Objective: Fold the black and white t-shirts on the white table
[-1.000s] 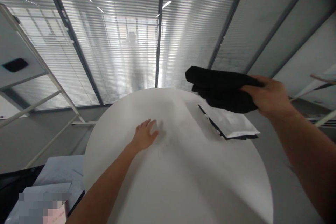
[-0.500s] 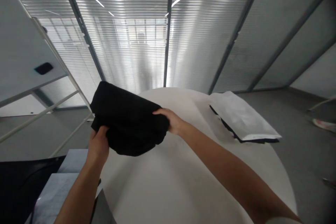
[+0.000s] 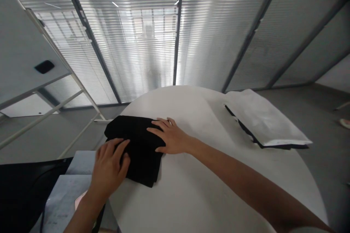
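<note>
A folded black cloth (image 3: 142, 156) lies on the left part of the round white table (image 3: 186, 196); its exact kind does not show. My left hand (image 3: 111, 162) rests on its near left side, fingers apart and slightly bent. On the cloth's right edge lies my right hand (image 3: 169, 136), palm down with the fingers spread. Neither hand grips the cloth. Towards the right side of the table sits a flat white package (image 3: 269, 120) with black material showing along its edge.
Left of the table are light grey boxes (image 3: 67, 196) and a black surface (image 3: 22, 193). A whiteboard on a white frame (image 3: 79, 85) stands at the left. Behind the table runs a glass wall with blinds (image 3: 153, 58).
The black cloth has come down from the air onto the table and now lies flatter. Both hands have let go of its edges and lie on top of it.
</note>
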`<state>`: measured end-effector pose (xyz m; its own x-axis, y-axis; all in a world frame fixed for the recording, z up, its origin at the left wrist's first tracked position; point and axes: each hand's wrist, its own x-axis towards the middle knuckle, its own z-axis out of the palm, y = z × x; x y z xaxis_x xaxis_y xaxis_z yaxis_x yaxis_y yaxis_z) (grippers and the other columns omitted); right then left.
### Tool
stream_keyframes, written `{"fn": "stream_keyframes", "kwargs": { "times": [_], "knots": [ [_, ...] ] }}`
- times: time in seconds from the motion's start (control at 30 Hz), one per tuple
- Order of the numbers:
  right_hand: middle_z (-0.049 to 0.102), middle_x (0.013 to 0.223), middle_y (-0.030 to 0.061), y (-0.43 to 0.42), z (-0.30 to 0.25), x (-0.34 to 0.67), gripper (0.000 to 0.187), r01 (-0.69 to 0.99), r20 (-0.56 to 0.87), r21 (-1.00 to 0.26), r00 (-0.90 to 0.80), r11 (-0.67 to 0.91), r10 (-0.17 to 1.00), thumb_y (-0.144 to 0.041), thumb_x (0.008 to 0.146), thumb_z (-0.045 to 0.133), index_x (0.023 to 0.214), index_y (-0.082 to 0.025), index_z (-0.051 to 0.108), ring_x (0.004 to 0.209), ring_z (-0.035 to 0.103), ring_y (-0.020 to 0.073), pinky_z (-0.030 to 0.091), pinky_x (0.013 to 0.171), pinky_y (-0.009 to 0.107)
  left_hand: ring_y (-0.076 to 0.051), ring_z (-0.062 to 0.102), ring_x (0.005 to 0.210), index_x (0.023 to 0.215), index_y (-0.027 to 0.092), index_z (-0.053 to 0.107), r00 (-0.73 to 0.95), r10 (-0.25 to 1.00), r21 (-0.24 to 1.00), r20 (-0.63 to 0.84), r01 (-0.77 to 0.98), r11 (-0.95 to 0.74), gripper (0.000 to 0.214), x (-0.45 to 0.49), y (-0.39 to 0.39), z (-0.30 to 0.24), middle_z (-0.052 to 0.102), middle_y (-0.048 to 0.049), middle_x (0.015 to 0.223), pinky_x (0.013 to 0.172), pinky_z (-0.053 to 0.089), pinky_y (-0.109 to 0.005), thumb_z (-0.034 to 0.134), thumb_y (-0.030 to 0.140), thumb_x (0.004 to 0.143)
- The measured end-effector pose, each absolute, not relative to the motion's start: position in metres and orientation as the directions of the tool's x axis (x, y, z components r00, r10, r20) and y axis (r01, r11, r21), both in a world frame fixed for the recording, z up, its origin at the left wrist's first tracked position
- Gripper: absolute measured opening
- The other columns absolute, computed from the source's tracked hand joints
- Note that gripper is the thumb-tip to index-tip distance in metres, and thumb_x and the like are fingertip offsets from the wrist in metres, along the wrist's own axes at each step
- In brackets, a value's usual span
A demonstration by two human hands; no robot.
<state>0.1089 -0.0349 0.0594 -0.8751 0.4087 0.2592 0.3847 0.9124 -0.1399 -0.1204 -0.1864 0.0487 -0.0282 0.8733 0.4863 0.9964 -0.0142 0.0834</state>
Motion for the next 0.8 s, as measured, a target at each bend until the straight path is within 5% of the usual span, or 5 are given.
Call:
{"fn": "stream_keyframes", "kwargs": {
  "times": [0.23, 0.4, 0.53, 0.67, 0.8],
  "knots": [
    [0.069, 0.098, 0.0042, 0.025, 0.068, 0.098, 0.035, 0.318, 0.16, -0.334, -0.909, 0.887, 0.386, -0.052, 0.085, 0.06, 0.105, -0.025, 0.069, 0.092, 0.061, 0.0218, 0.042, 0.08, 0.032, -0.028, 0.054, 0.108, 0.136, 0.022, 0.049, -0.01, 0.929, 0.094, 0.37, 0.995, -0.027, 0.046, -0.094, -0.171, 0.008, 0.055, -0.0123, 0.124, 0.089, 0.045, -0.045, 0.044, 0.031, 0.09],
    [0.052, 0.058, -0.0037, 0.053, 0.082, 0.093, 0.04, 0.346, 0.202, -0.624, -0.795, 0.701, 0.572, -0.053, 0.084, 0.06, 0.066, -0.018, 0.06, 0.06, 0.05, 0.0121, 0.035, 0.058, 0.024, -0.027, 0.057, 0.097, 0.122, 0.019, 0.058, 0.001, 0.933, 0.075, 0.359, 0.997, -0.03, 0.036, -0.097, -0.174, 0.008, 0.06, -0.0111, 0.11, 0.084, 0.046, -0.043, 0.046, 0.032, 0.091],
    [0.049, 0.059, -0.005, 0.041, 0.093, 0.085, 0.041, 0.169, 0.158, -0.894, -0.749, 0.415, 0.644, -0.056, 0.077, 0.065, 0.067, -0.017, 0.055, 0.055, 0.048, 0.0097, 0.037, 0.051, 0.022, -0.023, 0.059, 0.088, 0.104, 0.02, 0.064, 0.043, 0.963, 0.087, 0.266, 0.994, -0.068, 0.024, -0.097, -0.177, 0.013, 0.062, -0.0071, 0.095, 0.083, 0.048, -0.042, 0.044, 0.026, 0.092],
    [0.058, 0.066, -0.0012, 0.051, 0.105, 0.08, 0.037, 0.119, 0.062, -0.959, -0.796, 0.256, 0.602, -0.053, 0.073, 0.072, 0.075, -0.017, 0.061, 0.061, 0.057, 0.013, 0.047, 0.053, 0.024, -0.023, 0.061, 0.088, 0.104, 0.024, 0.065, 0.087, 0.968, 0.069, 0.237, 0.992, -0.106, 0.023, -0.098, -0.184, 0.014, 0.064, -0.0048, 0.095, 0.084, 0.048, -0.041, 0.046, 0.023, 0.091],
    [0.067, 0.083, 0.0059, 0.093, 0.097, 0.081, 0.026, 0.334, 0.043, -0.923, -0.401, 0.19, 0.915, -0.042, 0.086, 0.058, 0.092, -0.017, 0.065, 0.072, 0.064, 0.0174, 0.053, 0.061, 0.029, -0.023, 0.061, 0.088, 0.108, 0.025, 0.065, 0.075, 0.97, 0.056, 0.232, 0.994, -0.091, 0.025, -0.098, -0.191, 0.012, 0.064, -0.0048, 0.095, 0.083, 0.048, -0.041, 0.045, 0.025, 0.092]
  ]
}}
